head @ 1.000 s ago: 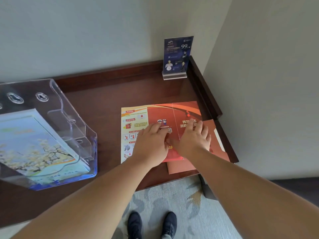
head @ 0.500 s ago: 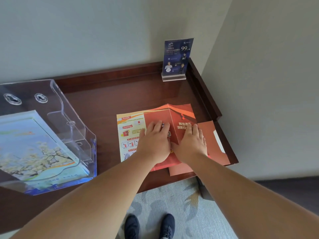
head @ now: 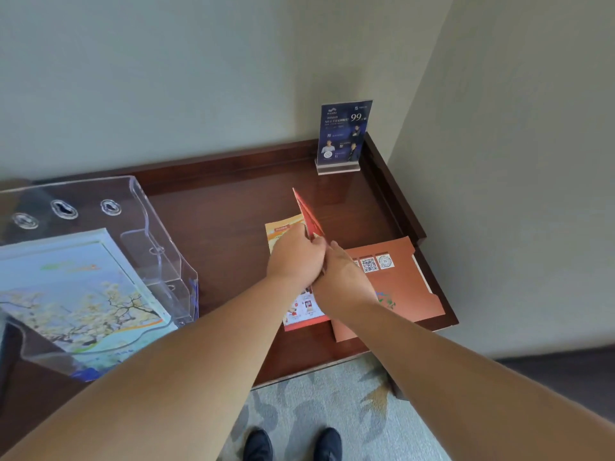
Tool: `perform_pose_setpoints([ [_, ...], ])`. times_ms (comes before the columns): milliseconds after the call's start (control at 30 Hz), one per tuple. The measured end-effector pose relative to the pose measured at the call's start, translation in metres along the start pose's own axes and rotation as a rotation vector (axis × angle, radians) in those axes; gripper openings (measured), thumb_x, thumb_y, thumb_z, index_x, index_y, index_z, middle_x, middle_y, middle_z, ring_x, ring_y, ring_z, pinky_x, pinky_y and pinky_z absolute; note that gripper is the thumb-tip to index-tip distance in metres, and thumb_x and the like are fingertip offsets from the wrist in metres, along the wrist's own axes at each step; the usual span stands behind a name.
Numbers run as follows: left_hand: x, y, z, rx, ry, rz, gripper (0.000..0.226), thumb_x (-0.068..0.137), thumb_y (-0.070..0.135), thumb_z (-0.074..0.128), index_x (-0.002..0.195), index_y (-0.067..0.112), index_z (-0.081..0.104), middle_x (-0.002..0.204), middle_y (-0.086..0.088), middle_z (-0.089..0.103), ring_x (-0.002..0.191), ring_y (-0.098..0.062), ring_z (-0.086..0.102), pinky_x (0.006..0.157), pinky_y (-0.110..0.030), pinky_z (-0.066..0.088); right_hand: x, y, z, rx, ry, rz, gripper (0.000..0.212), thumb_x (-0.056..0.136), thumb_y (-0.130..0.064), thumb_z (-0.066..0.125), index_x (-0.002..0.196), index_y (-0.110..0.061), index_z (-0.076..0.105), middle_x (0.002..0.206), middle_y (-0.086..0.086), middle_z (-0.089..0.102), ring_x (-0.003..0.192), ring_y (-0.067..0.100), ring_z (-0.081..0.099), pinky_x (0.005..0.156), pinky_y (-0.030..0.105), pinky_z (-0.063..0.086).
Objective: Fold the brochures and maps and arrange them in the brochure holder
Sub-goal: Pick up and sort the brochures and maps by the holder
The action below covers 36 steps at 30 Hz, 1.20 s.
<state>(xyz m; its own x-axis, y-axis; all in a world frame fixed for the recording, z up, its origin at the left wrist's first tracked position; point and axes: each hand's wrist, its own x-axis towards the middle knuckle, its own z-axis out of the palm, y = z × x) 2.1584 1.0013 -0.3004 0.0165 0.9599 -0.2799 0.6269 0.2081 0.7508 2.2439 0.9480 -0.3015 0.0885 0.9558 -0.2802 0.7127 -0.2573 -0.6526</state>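
A glossy paper brochure (head: 301, 271) lies on the dark, polished wooden worktop (head: 233, 207), near its right end. The brochure's long axis runs from the near edge toward the back wall. Its left panel lies flat, cream and orange with small printed pictures; its right panel, red, stands up on the fold and rises to a point toward the wall. The left hand (head: 298, 257) lies on the flat panel and pinches the raised red panel at its base. The right hand (head: 342, 277) presses against the left one, fingers together on the same panel. Just right of the brochure a matt terracotta folder (head: 399, 287) lies flat, with a notched tab edge and QR codes printed near its far end. Well left of the brochure stands a clear acrylic holder (head: 159, 234), curved at the front, with a map (head: 76, 294) of pale blossom in it. Behind the brochure, in the corner, stands a dark blue sign (head: 344, 134) in a clear base.
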Motion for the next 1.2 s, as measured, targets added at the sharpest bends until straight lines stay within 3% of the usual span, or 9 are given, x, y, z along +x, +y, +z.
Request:
perform_pose_setpoints([
  [133, 0.003, -0.005, -0.015, -0.184, 0.060, -0.090, 0.021, 0.086, 0.009, 0.048, 0.091, 0.023, 0.063, 0.093, -0.001, 0.067, 0.088, -0.026, 0.062, 0.074, -0.032, 0.048, -0.007, -0.003, -0.011, 0.409, -0.159, -0.042, 0.044, 0.085, -0.030, 0.058, 0.129, -0.034, 0.054, 0.125, -0.005, 0.063, 0.118, 0.017, 0.058, 0.100, 0.036, 0.046],
  [267, -0.003, -0.008, -0.022, -0.371, 0.074, -0.144, 0.022, 0.084, 0.005, 0.048, 0.087, 0.018, 0.065, 0.086, -0.002, 0.067, 0.077, -0.025, 0.061, 0.058, -0.029, 0.043, 0.001, 0.001, -0.012, 0.548, -0.043, 0.166, 0.048, 0.090, -0.040, 0.055, 0.136, -0.030, 0.052, 0.121, 0.000, 0.067, 0.111, 0.024, 0.064, 0.100, 0.048, 0.049],
  [400, -0.011, -0.006, -0.028, -0.568, 0.015, -0.190, 0.026, 0.075, 0.006, 0.051, 0.094, 0.007, 0.069, 0.098, -0.022, 0.070, 0.090, -0.044, 0.066, 0.078, -0.055, 0.055, 0.013, 0.000, -0.015, 0.702, 0.022, 0.339, 0.034, 0.093, -0.036, 0.057, 0.124, -0.022, 0.061, 0.114, 0.005, 0.069, 0.102, 0.028, 0.067, 0.094, 0.049, 0.054],
  [600, -0.013, -0.012, -0.022, -0.280, 0.123, -0.074, 0.010, 0.086, 0.011, 0.052, 0.092, 0.015, 0.059, 0.089, -0.003, 0.064, 0.084, -0.028, 0.060, 0.066, -0.034, 0.046, 0.018, -0.004, -0.015, 0.765, 0.072, 0.365, 0.016, 0.091, -0.013, 0.056, 0.094, -0.020, 0.070, 0.099, 0.016, 0.074, 0.095, 0.038, 0.070, 0.086, 0.058, 0.056],
  [667, -0.012, -0.017, -0.024, -0.196, 0.165, -0.064, 0.023, 0.087, 0.018, 0.055, 0.110, 0.021, 0.056, 0.105, -0.002, 0.063, 0.090, -0.023, 0.061, 0.075, -0.038, 0.050, 0.018, -0.003, -0.015, 0.786, 0.072, 0.355, 0.016, 0.090, -0.013, 0.056, 0.092, -0.021, 0.070, 0.099, 0.015, 0.074, 0.095, 0.038, 0.070, 0.086, 0.058, 0.056],
  [767, -0.012, -0.020, -0.025, -0.238, 0.111, -0.083, 0.048, 0.092, 0.020, 0.052, 0.139, 0.023, 0.042, 0.104, 0.001, 0.063, 0.079, -0.010, 0.060, 0.061, -0.027, 0.044, 0.019, -0.002, -0.013, 0.790, 0.057, 0.350, 0.016, 0.091, -0.014, 0.057, 0.093, -0.023, 0.070, 0.098, 0.012, 0.075, 0.094, 0.035, 0.071, 0.086, 0.056, 0.057],
  [900, -0.020, -0.030, -0.026, -0.219, 0.150, -0.073, 0.048, 0.093, 0.009, 0.043, 0.138, 0.027, 0.041, 0.093, 0.003, 0.064, 0.080, -0.019, 0.063, 0.067, -0.034, 0.049, 0.017, -0.003, -0.005, 0.581, 0.052, 0.280, 0.014, 0.091, -0.018, 0.059, 0.102, -0.020, 0.066, 0.093, 0.005, 0.073, 0.088, 0.028, 0.071, 0.084, 0.050, 0.058],
  [1067, -0.028, -0.064, -0.033, -0.140, 0.229, -0.183, 0.047, 0.090, 0.003, 0.039, 0.132, 0.025, 0.043, 0.097, -0.001, 0.066, 0.087, -0.028, 0.063, 0.076, -0.040, 0.052, 0.005, -0.005, 0.010, 0.157, -0.041, 0.082, 0.064, 0.089, -0.023, 0.062, 0.148, -0.025, 0.036, 0.096, -0.015, 0.058, 0.087, 0.013, 0.060, 0.070, 0.024, 0.046],
  [1200, -0.033, -0.088, -0.035, -0.008, 0.226, -0.209, 0.042, 0.089, 0.006, 0.046, 0.128, 0.022, 0.044, 0.101, -0.004, 0.065, 0.091, -0.030, 0.063, 0.077, -0.040, 0.049, -0.003, -0.009, 0.024, -0.098, -0.129, -0.061, 0.054, 0.088, -0.022, 0.058, 0.140, -0.029, 0.044, 0.126, 0.003, 0.056, 0.112, 0.025, 0.059, 0.090, 0.037, 0.051],
])
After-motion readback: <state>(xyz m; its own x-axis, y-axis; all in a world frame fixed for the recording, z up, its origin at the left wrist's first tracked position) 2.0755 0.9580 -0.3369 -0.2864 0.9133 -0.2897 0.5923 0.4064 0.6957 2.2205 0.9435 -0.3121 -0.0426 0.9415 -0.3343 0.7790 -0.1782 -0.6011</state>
